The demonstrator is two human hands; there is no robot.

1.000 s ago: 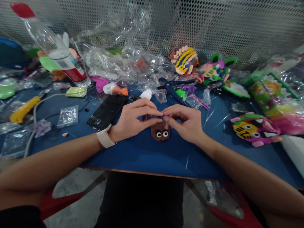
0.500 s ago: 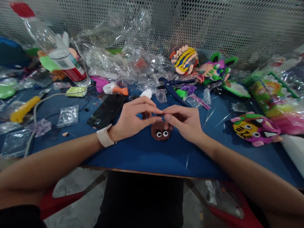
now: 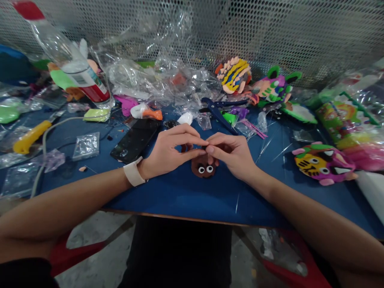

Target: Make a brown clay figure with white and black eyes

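Observation:
A round brown clay face (image 3: pixel 203 168) with two white-and-black eyes lies on the blue table (image 3: pixel 186 200), just below my fingertips. My left hand (image 3: pixel 177 148) reaches in from the left, thumb and fingers pinched together at the tips. My right hand (image 3: pixel 229 152) meets it from the right, also pinched, and the fingertips of both hands touch above the face. A tiny dark bit shows between them, too small to name. The top of the brown face is hidden behind my fingers.
Behind my hands lie a black phone (image 3: pixel 136 138), blue-handled pliers (image 3: pixel 220 114) and crumpled clear wrappers (image 3: pixel 162 80). A yellow utility knife (image 3: pixel 33 136) and a bottle (image 3: pixel 78 76) are at left. A colourful clay tiger face (image 3: pixel 322 163) lies at right.
My right thumb and fingers have closed in slightly against the left fingertips, and a small dark bit now shows between them. The brown face stays in place.

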